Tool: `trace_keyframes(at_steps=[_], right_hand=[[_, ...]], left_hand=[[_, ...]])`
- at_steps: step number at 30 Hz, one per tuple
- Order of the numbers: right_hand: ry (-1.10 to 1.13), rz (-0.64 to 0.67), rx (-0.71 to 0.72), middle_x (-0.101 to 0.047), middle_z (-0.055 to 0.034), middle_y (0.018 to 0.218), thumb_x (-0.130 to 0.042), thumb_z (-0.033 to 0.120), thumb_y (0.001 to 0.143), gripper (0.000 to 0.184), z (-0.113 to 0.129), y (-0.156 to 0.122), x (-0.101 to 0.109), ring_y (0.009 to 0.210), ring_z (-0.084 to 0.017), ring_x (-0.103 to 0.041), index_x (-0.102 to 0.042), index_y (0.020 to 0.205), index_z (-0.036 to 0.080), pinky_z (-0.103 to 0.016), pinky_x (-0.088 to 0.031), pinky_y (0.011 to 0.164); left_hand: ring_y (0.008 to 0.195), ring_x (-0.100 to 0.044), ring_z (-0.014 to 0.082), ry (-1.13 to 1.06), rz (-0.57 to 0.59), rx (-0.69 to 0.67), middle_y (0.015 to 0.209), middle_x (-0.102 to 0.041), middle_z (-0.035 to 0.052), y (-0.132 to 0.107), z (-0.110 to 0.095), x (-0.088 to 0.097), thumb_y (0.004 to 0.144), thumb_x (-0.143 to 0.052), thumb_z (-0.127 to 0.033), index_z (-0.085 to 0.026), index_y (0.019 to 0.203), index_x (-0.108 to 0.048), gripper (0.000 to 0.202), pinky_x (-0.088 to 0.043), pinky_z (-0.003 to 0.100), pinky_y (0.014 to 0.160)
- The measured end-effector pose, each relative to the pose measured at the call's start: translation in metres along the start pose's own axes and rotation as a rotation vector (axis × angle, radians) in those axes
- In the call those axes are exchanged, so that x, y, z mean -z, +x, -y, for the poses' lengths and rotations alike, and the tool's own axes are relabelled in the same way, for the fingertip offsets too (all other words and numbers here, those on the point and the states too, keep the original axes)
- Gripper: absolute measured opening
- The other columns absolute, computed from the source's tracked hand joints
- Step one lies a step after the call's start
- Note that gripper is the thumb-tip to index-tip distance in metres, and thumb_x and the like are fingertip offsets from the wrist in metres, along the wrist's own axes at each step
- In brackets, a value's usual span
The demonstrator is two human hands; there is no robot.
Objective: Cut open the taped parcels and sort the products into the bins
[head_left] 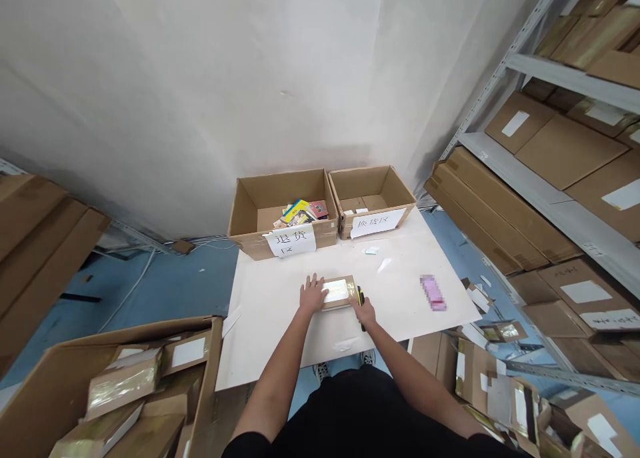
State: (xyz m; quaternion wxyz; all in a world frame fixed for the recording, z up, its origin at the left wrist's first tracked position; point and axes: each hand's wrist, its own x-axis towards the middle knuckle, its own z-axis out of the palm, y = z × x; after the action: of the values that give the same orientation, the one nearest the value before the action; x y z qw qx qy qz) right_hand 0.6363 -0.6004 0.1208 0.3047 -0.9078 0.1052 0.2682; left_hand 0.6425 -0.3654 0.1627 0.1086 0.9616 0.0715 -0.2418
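A small brown cardboard parcel with a white label lies on the white table. My left hand rests flat on the parcel's left end, fingers spread. My right hand is closed around a yellow and black utility knife at the parcel's right edge.
Two open cardboard boxes with paper signs stand at the table's far edge: the left box holds several colourful packs, the right box a few items. A pink object lies to the right. Boxes of parcels sit at lower left, shelving at right.
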Motion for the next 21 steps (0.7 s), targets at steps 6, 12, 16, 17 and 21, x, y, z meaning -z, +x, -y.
trace_keyframes(at_steps=[6,12,16,17,21], right_hand=[[-0.102,-0.007,-0.059,-0.072,-0.0203,0.123,-0.049,0.065,0.1,0.059,0.091,0.036,-0.007,0.114,-0.03,-0.071,-0.051,0.132,0.015,-0.035,-0.056,0.082],[-0.123,-0.015,0.049,-0.072,-0.0199,0.124,-0.056,0.058,0.099,0.056,0.134,0.064,0.011,0.116,-0.03,-0.071,-0.05,0.134,0.014,-0.033,-0.054,0.084],[-0.045,-0.062,0.032,-0.072,-0.0193,0.124,-0.057,0.07,0.093,0.067,0.079,0.036,-0.001,0.116,-0.032,-0.071,-0.051,0.133,0.016,-0.035,-0.054,0.086],[-0.047,-0.03,0.029,-0.073,-0.0194,0.122,-0.063,0.072,0.089,0.071,0.061,0.025,-0.009,0.116,-0.034,-0.071,-0.052,0.132,0.016,-0.036,-0.054,0.088],[-0.047,0.085,-0.002,-0.073,-0.0182,0.121,-0.074,0.071,0.08,0.073,0.021,0.004,-0.034,0.117,-0.034,-0.071,-0.058,0.126,0.017,-0.036,-0.053,0.09]], left_hand=[[0.135,-0.054,0.0364,0.023,0.074,0.166,0.15,-0.054,0.0244,-0.036,0.022,-0.018,0.099,-0.037,-0.034,-0.013,0.161,-0.035,0.066,-0.045,0.051,0.107],[0.129,-0.06,0.0311,-0.027,0.078,0.077,0.141,-0.062,0.0167,-0.046,0.016,-0.022,0.097,-0.045,-0.03,-0.024,0.142,-0.061,0.048,-0.052,0.042,0.099],[0.161,-0.019,0.03,0.004,0.027,-0.124,0.175,-0.022,0.0071,-0.022,0.018,-0.011,0.087,-0.062,-0.023,-0.031,0.163,-0.031,0.082,-0.036,0.045,0.12],[0.163,-0.01,0.0299,0.019,0.036,-0.181,0.177,-0.013,0.0052,-0.016,0.019,-0.011,0.085,-0.064,-0.021,-0.032,0.165,-0.025,0.09,-0.031,0.048,0.123],[0.163,-0.002,0.0339,0.035,0.05,-0.149,0.178,-0.004,0.0058,-0.008,0.024,-0.025,0.083,-0.064,-0.023,-0.034,0.168,-0.012,0.101,-0.026,0.059,0.123]])
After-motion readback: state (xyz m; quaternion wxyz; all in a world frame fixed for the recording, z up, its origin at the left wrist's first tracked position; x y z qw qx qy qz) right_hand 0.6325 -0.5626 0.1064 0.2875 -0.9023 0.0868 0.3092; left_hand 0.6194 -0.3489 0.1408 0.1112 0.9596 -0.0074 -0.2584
